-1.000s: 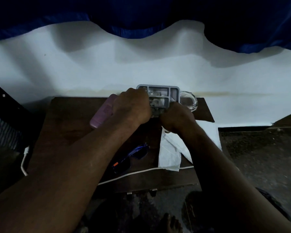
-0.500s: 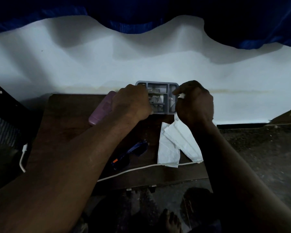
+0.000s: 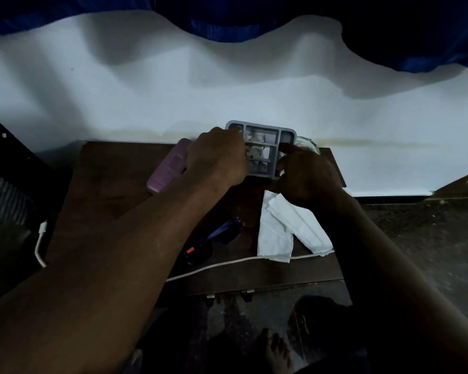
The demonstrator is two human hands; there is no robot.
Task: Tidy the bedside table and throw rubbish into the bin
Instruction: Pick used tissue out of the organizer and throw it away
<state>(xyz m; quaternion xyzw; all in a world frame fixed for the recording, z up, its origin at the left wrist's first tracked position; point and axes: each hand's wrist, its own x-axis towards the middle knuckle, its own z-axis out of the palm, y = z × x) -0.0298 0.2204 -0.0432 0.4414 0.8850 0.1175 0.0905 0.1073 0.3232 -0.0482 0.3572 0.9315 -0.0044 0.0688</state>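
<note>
We hold the grey compartment tray [image 3: 264, 147] at the back of the table [image 3: 106, 184], left hand [image 3: 216, 157] grip clamped on its left rim, right hand [image 3: 308, 179] grip on its right. We judge the tidying early: tissues [image 3: 273, 238], blue glasses [image 3: 222, 234] and purple case [image 3: 165, 171] lie unsorted; no bin shows.

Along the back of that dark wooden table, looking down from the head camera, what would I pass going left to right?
purple case → left hand → grey tray → right hand. The glass jar sits partly behind the right hand, so it is left out.
</note>
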